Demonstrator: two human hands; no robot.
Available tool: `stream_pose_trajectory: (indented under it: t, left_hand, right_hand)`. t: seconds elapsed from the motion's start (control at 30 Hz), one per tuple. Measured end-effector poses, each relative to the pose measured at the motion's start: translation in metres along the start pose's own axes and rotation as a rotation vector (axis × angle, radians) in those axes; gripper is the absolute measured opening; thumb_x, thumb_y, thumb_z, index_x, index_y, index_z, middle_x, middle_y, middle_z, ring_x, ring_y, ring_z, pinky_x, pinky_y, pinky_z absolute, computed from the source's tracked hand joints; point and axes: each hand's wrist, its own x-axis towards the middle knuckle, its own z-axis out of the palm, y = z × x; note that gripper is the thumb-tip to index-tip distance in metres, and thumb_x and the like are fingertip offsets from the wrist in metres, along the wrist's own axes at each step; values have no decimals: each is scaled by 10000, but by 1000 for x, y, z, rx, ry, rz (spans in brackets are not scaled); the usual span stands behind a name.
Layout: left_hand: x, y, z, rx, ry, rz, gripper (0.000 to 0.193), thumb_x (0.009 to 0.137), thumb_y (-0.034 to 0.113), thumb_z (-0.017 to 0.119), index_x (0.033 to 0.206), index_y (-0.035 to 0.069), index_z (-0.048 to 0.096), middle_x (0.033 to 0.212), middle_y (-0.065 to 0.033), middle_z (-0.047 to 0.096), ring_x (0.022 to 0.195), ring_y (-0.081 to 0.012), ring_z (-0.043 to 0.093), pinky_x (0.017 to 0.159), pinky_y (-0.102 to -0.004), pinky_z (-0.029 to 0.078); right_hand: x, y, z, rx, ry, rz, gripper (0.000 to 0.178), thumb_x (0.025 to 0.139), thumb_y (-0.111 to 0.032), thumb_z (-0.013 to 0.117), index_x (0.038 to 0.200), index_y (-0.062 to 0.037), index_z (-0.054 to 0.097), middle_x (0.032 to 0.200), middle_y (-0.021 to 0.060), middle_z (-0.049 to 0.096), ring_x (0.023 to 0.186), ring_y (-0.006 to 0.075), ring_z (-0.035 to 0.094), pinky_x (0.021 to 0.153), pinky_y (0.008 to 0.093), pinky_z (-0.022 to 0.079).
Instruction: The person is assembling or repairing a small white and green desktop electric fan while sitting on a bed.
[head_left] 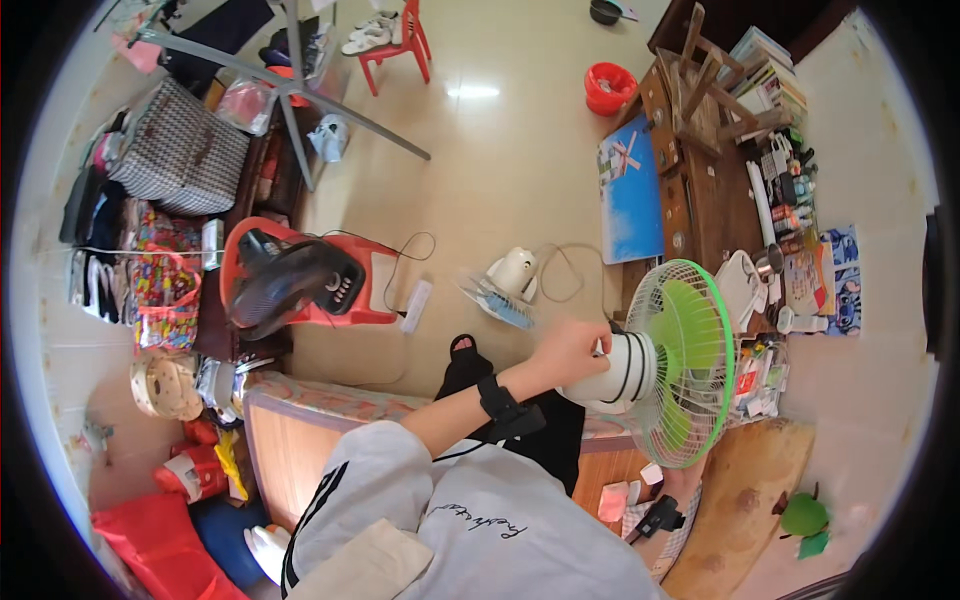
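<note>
In front of me on the right is an electric fan with a white motor housing (622, 370), green blades (690, 325) and a round wire guard (728, 350) with a green rim. My left hand (575, 355) reaches across to the back of the housing. Its fingers are curled and pressed together at the housing's upper side; any small part between them is too small to make out. My right hand (686, 480) comes up from below at the lower rim of the guard, its fingers hidden behind the fan. Each wrist wears a black band.
On the floor ahead lies a small white fan (512, 275) with a cord. A black fan (290, 280) rests on a red plastic stool (370, 285) to the left. A wooden desk (715, 200), blue board (630, 195) and red bin (608, 90) stand right.
</note>
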Motion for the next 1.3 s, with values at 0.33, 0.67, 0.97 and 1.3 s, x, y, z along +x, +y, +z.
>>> stream_pose_trajectory:
  t: [0.33, 0.67, 0.97, 1.3]
  left_hand:
    - [-38, -120, 111, 51, 135, 412, 104, 625, 112, 605, 699, 78, 540, 576, -105, 535, 571, -280, 559, 507, -366, 430]
    - [-139, -125, 156, 226, 251, 536, 91, 628, 86, 588, 710, 75, 549, 600, -120, 552, 557, -298, 549, 519, -378, 433]
    - [-182, -90, 167, 271, 275, 694, 92, 619, 89, 590, 696, 79, 541, 605, -109, 552, 551, -289, 549, 514, -382, 427]
    - [-181, -98, 173, 255, 206, 669, 91, 619, 84, 590, 697, 76, 544, 608, -117, 554, 558, -288, 559, 518, -370, 435]
  right_hand:
    - [30, 110, -89, -55, 182, -536, 413, 860, -202, 468, 1232, -39, 389, 1208, 116, 458, 1083, 267, 470, 864, 414, 445]
    - [-23, 178, -193, 98, 170, -739, 401, 847, -229, 476, 1195, -36, 424, 1177, 122, 483, 1062, 279, 481, 867, 443, 436]
    - [-46, 190, -229, 179, 179, -797, 395, 835, -253, 483, 1162, -33, 455, 1149, 128, 506, 1042, 289, 491, 870, 468, 427]
    - [-41, 198, -233, 217, 233, -783, 393, 822, -279, 491, 1126, -30, 490, 1118, 134, 531, 1021, 301, 503, 874, 497, 417]
